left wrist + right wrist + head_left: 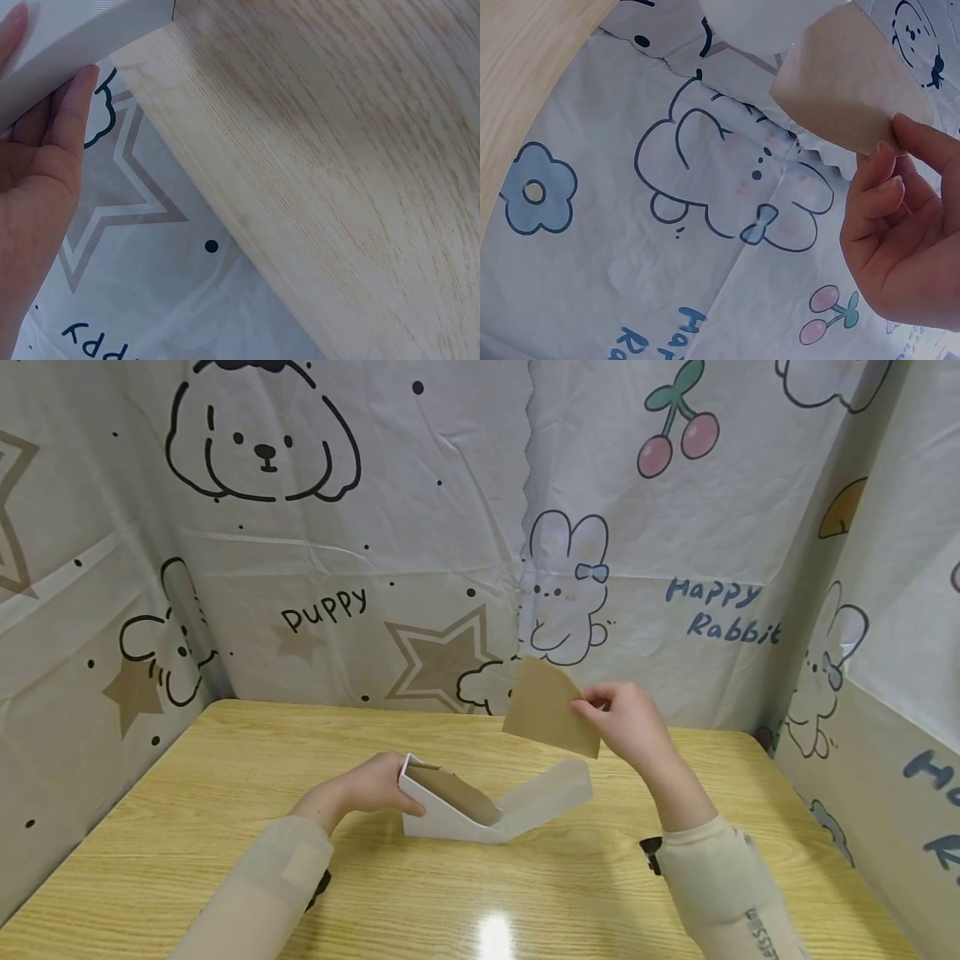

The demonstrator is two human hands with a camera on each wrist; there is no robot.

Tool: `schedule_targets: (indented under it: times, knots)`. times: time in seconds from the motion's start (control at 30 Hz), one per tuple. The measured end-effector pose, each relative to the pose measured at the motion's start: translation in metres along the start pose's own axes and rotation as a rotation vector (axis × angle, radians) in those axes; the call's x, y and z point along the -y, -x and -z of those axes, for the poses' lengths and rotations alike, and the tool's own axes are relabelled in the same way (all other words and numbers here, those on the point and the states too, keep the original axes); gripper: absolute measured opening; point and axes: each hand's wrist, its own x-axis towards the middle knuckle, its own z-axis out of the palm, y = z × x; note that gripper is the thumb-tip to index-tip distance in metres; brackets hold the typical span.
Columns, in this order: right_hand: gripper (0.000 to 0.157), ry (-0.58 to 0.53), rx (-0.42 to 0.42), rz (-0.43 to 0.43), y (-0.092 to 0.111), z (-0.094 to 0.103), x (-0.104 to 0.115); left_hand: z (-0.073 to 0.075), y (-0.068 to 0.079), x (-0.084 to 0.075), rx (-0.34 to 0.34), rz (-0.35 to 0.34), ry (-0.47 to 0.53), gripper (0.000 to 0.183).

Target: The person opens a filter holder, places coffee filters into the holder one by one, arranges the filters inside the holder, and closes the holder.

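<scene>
A white box [450, 827] with a slanted open top stands on the table, its lid flap [547, 795] folded out to the right. Brown paper sheets [457, 792] lie inside it. My left hand [375, 783] grips the box's tall left end, thumb on the near side; in the left wrist view the fingers wrap the white wall [97, 45]. Raised above the flap, my right hand [626, 722] pinches one brown paper sheet [551, 710] by its right edge between thumb and fingers. The right wrist view shows the same sheet [847, 82] slightly bowed.
The wooden table [360, 902] reaches back to a printed cloth [420, 552] that hangs behind it and along both sides. A dark strap piece [651, 855] shows at the right sleeve.
</scene>
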Motion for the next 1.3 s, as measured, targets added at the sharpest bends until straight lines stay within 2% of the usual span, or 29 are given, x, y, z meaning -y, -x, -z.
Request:
schedule_targets:
  times: [0.3, 0.83, 1.07, 1.3]
  knots:
    - [0.022, -0.017, 0.013, 0.018, 0.004, -0.005, 0.010, 0.000, 0.000, 0.001, 0.004, -0.001, -0.008, 0.048]
    - [0.015, -0.001, 0.052, 0.087, 0.009, -0.027, 0.031, 0.000, 0.001, 0.001, 0.007, -0.009, 0.027, 0.044]
    - [0.012, -0.014, 0.055, 0.143, 0.011, -0.036, 0.038, -0.001, 0.000, 0.001, 0.000, 0.005, 0.031, 0.036]
    - [0.011, 0.011, 0.066, 0.158, 0.012, -0.052, 0.043, -0.001, 0.001, 0.000, -0.001, 0.008, 0.021, 0.030]
